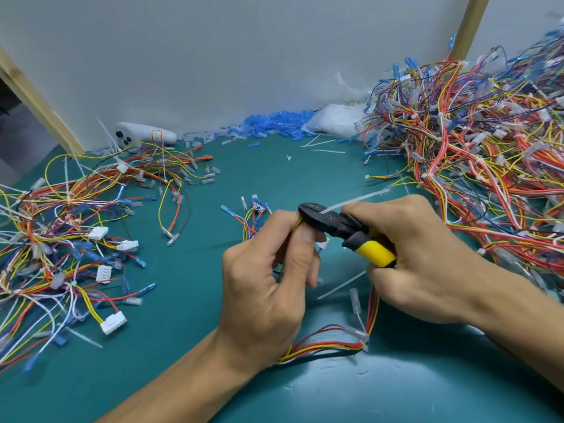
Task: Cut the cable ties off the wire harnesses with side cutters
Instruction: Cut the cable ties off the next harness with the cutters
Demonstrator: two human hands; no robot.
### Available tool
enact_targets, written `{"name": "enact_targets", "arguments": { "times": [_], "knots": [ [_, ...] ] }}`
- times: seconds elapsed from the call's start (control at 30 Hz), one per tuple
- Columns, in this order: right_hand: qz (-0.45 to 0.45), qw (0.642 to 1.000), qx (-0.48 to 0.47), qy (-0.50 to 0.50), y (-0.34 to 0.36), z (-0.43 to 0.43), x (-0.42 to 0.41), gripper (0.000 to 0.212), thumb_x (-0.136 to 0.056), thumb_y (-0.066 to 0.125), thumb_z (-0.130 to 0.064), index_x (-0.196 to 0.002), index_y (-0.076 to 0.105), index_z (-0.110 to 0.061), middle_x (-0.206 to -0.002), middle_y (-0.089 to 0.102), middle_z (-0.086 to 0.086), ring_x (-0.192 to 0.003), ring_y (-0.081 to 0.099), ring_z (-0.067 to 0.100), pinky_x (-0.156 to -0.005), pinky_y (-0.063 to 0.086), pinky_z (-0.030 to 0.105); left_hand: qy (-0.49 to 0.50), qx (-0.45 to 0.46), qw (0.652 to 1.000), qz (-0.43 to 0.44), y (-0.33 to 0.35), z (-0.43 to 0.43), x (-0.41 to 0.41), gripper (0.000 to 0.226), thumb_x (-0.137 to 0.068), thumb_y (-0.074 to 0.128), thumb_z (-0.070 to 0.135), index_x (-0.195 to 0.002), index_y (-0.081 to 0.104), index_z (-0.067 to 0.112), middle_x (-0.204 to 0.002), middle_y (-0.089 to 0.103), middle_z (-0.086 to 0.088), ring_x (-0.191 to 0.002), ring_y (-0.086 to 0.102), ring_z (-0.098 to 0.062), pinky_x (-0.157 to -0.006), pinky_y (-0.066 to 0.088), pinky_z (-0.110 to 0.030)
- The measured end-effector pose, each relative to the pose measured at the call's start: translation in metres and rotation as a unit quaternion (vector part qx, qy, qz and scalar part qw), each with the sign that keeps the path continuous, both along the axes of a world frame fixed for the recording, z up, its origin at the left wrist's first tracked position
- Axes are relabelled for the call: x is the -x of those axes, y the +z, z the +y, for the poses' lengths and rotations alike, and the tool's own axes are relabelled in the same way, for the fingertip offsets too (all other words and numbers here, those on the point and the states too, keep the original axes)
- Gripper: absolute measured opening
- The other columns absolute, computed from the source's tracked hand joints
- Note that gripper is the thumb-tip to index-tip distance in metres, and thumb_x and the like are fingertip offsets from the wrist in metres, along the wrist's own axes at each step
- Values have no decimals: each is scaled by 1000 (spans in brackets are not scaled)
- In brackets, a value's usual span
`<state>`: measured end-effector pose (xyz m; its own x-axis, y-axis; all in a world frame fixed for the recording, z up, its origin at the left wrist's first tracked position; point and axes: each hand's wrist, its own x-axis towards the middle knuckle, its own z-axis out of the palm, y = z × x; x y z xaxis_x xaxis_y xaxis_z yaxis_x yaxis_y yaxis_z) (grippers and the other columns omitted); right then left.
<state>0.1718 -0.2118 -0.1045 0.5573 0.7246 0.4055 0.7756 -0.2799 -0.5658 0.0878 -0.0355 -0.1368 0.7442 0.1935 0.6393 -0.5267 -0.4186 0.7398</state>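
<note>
The left hand [268, 270] is curled, its thumb and forefinger pinching a harness [323, 346]. The right hand [427, 254] wraps round the cutters [351, 236], just right of that pinch. Both forearms reach forward.

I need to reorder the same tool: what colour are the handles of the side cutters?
Yellow and black, seen in the head view: the side cutters sit in the right hand.

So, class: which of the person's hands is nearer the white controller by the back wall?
Left. The left hand, holding a harness, lies right of the white controller and nearer the viewer; the right hand, gripping the side cutters, is further right.
</note>
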Motion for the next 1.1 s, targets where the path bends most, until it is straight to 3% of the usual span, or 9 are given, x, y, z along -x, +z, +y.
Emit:
{"name": "enact_targets", "arguments": {
  "times": [0.1,0.17,0.27,0.4,0.53,0.67,0.9,1.0,1.1],
  "knots": [
    [-13,1000,-4,-14,0,4,-2,31,-74,55,-5,-72,38,-30,-62,31,1,-63,25,20,-52,20,27,15,1,1000,-1,1,1,-2,21,-109,48,20,-94,63,18,-58,54,5,-47,48,-1,-53,36,-13],
    [-27,1000,-1,-8,2,5,-2,20,-73,56,-4,-78,50,-23,-68,37,-3,-66,34,18,-56,26,24,30,-4,999,-13,3,1,-2,20,-109,49,22,-96,64,21,-59,54,6,-47,48,-3,-53,36,-13],
    [-26,1000,11,7,0,3,-4,24,-83,65,4,-95,61,-17,-82,46,-6,-80,47,16,-68,37,27,29,-12,999,-30,2,1,-1,19,-110,50,24,-97,64,23,-61,54,7,-49,50,-5,-53,37,-16],
    [-40,999,22,-1,-3,3,-2,9,-102,59,-26,-105,56,-33,-90,48,-17,-88,51,12,-77,44,32,30,-8,999,-28,0,1,-3,20,-109,51,23,-95,64,17,-60,54,10,-49,50,-3,-53,39,-17],
    [-35,998,49,-22,-4,4,1,12,-103,50,-37,-95,42,-38,-91,43,-9,-88,50,17,-72,45,41,24,-1,1000,-17,-1,3,-4,20,-109,51,21,-94,63,17,-59,54,10,-46,49,-6,-51,37,-19],
    [-64,995,68,-48,2,5,5,16,-99,54,-35,-95,39,-37,-91,38,-6,-90,44,23,-74,42,42,25,-11,999,-16,-2,4,-3,23,-110,49,19,-100,68,11,-61,56,7,-48,50,-7,-51,38,-20],
    [-69,991,107,-50,6,5,7,38,-92,66,-20,-99,33,-38,-94,41,-1,-91,41,28,-79,41,49,55,-70,996,-23,-1,8,-4,23,-104,51,5,-91,70,1,-58,57,5,-50,51,-1,-55,39,-16],
    [-43,993,99,-48,5,4,6,47,-88,66,-9,-95,32,-40,-92,41,-6,-90,42,24,-80,39,41,57,-69,996,-16,-3,7,-5,23,-105,51,7,-92,70,3,-58,58,7,-49,50,2,-54,38,-16],
    [-32,995,81,-55,2,5,4,39,-86,64,-5,-104,46,-36,-94,43,-18,-92,43,15,-82,38,35,47,-54,997,-8,-6,7,-6,23,-106,51,9,-94,70,4,-61,60,8,-48,50,-1,-51,37,-19]
  ]
}}
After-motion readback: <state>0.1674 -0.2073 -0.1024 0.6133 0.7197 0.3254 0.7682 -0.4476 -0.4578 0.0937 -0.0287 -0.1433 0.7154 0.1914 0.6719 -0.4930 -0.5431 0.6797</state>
